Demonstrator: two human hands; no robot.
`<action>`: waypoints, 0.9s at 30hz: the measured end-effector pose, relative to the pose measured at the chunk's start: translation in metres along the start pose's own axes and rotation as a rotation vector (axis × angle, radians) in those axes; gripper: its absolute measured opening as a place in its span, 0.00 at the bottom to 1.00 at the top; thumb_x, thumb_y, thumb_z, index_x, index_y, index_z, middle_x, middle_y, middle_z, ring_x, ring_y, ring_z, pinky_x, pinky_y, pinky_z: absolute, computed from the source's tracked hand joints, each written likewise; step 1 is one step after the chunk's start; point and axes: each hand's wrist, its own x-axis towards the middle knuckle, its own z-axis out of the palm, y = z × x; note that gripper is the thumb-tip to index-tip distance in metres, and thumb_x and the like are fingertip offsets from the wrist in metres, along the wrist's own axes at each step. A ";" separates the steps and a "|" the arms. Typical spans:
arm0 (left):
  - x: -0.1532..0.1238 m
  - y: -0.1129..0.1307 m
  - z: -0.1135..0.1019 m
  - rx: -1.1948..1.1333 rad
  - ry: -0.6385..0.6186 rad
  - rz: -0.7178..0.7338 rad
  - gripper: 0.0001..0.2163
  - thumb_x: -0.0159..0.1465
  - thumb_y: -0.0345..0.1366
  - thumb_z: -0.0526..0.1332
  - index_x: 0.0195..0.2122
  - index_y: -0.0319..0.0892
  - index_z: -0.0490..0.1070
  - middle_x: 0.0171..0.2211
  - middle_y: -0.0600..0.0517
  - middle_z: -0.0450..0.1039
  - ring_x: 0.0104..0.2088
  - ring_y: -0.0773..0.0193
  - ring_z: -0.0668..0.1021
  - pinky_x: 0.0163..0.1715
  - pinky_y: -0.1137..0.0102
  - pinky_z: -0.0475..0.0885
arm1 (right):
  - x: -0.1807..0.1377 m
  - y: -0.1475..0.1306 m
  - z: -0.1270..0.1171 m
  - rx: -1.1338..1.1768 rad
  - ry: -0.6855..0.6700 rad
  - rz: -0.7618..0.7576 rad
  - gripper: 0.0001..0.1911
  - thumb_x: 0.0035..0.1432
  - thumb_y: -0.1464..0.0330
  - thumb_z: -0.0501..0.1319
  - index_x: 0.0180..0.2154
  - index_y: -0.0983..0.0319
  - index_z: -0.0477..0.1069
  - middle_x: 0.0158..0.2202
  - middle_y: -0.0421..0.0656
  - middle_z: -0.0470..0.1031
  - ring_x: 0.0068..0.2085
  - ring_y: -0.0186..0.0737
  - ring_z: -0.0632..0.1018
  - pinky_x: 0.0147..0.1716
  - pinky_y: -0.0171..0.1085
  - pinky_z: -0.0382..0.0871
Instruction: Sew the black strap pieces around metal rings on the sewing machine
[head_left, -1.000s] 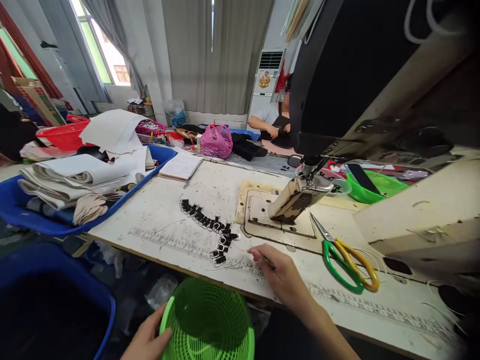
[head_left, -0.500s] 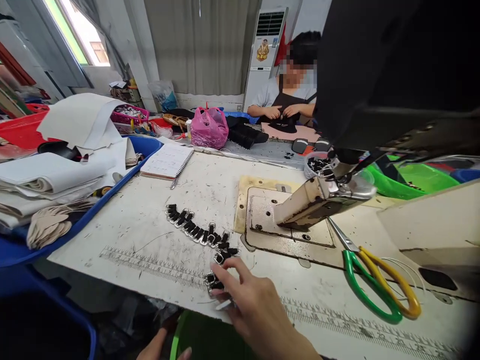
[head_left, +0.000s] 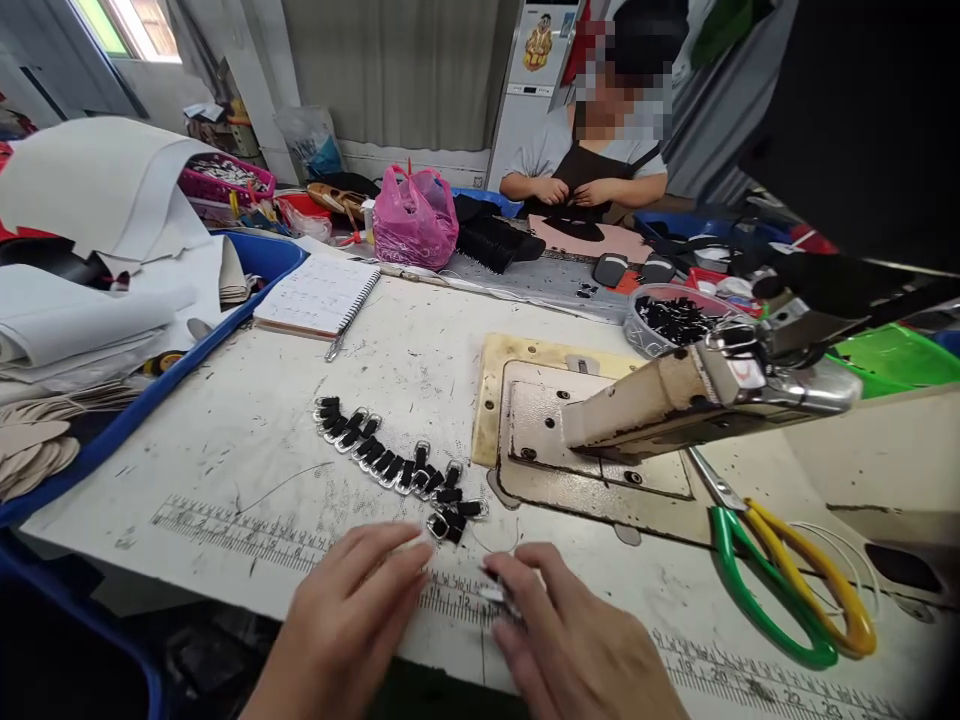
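Note:
A chain of small black strap pieces with metal buckles (head_left: 390, 465) lies across the white worktable (head_left: 262, 440). My left hand (head_left: 349, 610) rests near the front edge with fingers stretched toward the chain's near end, holding nothing I can see. My right hand (head_left: 570, 640) lies beside it, fingers bent over a small silvery tool or clip (head_left: 496, 592) on the printed ruler (head_left: 247, 535). Both hands are just short of the nearest buckles.
A sewing machine arm (head_left: 705, 390) and its plate (head_left: 585, 470) stand at right, with green-and-yellow scissors (head_left: 780, 580) beside. A notebook (head_left: 315, 295), pink bag (head_left: 412, 215), bowl of black parts (head_left: 675, 320) and blue tray of white sheets (head_left: 255, 260) surround. Another person sits opposite (head_left: 592, 170).
The green basket has dropped out of view. My left hand has come up onto the table beside the right one. My right hand has drawn back from the buckles toward the front edge.

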 end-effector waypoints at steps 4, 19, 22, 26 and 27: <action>0.031 0.002 0.023 -0.004 -0.035 0.061 0.09 0.69 0.26 0.58 0.48 0.39 0.74 0.42 0.44 0.79 0.42 0.54 0.80 0.39 0.61 0.80 | 0.013 0.019 -0.003 -0.085 0.054 -0.084 0.18 0.70 0.72 0.46 0.55 0.64 0.69 0.41 0.51 0.78 0.32 0.42 0.81 0.21 0.34 0.73; -0.001 0.009 0.025 -0.051 -0.021 0.044 0.13 0.66 0.20 0.58 0.49 0.39 0.74 0.44 0.43 0.79 0.47 0.55 0.77 0.46 0.62 0.77 | 0.018 0.019 -0.006 -0.062 0.199 -0.398 0.18 0.66 0.78 0.51 0.48 0.71 0.78 0.42 0.49 0.84 0.29 0.43 0.75 0.24 0.42 0.65; -0.002 0.010 0.025 -0.048 -0.012 0.054 0.13 0.66 0.19 0.57 0.48 0.40 0.74 0.44 0.43 0.79 0.47 0.55 0.78 0.47 0.60 0.77 | 0.019 0.016 -0.009 -0.108 0.155 -0.428 0.16 0.65 0.79 0.54 0.47 0.71 0.78 0.42 0.48 0.84 0.30 0.42 0.76 0.24 0.41 0.67; -0.003 0.012 0.025 -0.044 -0.004 0.030 0.13 0.66 0.20 0.57 0.47 0.41 0.74 0.45 0.43 0.80 0.48 0.54 0.78 0.50 0.58 0.76 | 0.017 0.010 -0.008 -0.170 0.136 -0.421 0.15 0.65 0.77 0.56 0.48 0.71 0.78 0.43 0.50 0.84 0.31 0.45 0.78 0.25 0.41 0.69; -0.003 0.012 0.026 -0.043 -0.002 0.027 0.13 0.66 0.20 0.57 0.47 0.41 0.74 0.45 0.43 0.80 0.48 0.54 0.78 0.50 0.57 0.75 | 0.017 0.009 -0.007 -0.178 0.138 -0.411 0.15 0.65 0.77 0.56 0.48 0.71 0.78 0.43 0.50 0.84 0.31 0.45 0.78 0.25 0.42 0.69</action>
